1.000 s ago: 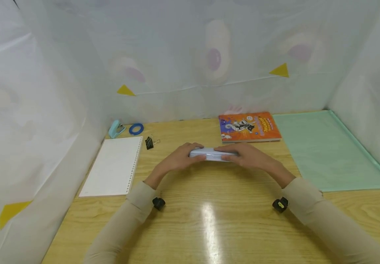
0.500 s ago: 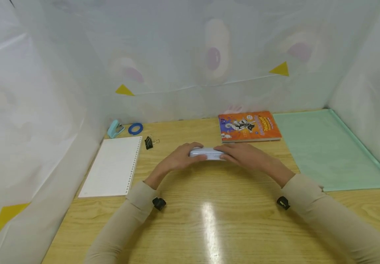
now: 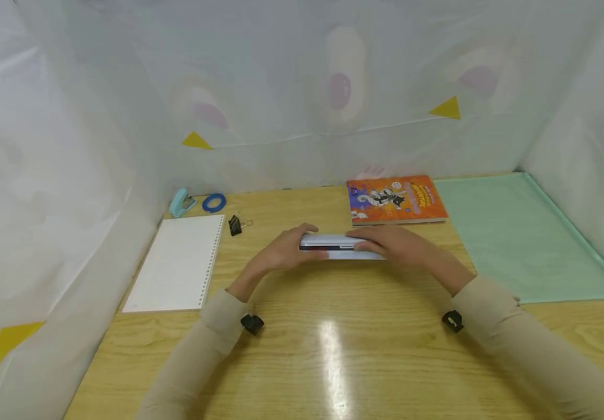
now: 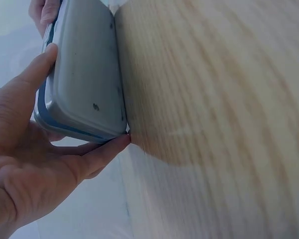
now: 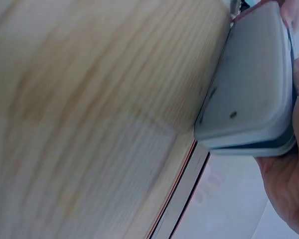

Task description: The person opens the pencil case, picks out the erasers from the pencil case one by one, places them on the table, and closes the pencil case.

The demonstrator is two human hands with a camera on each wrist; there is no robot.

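Case (image 3: 335, 245) newly ajar between both hands; underside wrist-view only.

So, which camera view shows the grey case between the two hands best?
The left wrist view: the grey case fills it, sharp, showing its flat grey face, blue seam and the left hand holding one end. The right wrist view shows the other end, cropped. The head view shows only a thin strip between both hands.

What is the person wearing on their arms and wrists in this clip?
Both arms wear long, close-fitting beige sleeves that end at the wrists. A small black device sits at each wrist, one by the left sleeve and one by the right sleeve. The left hand and right hand are bare: no gloves or rings visible.
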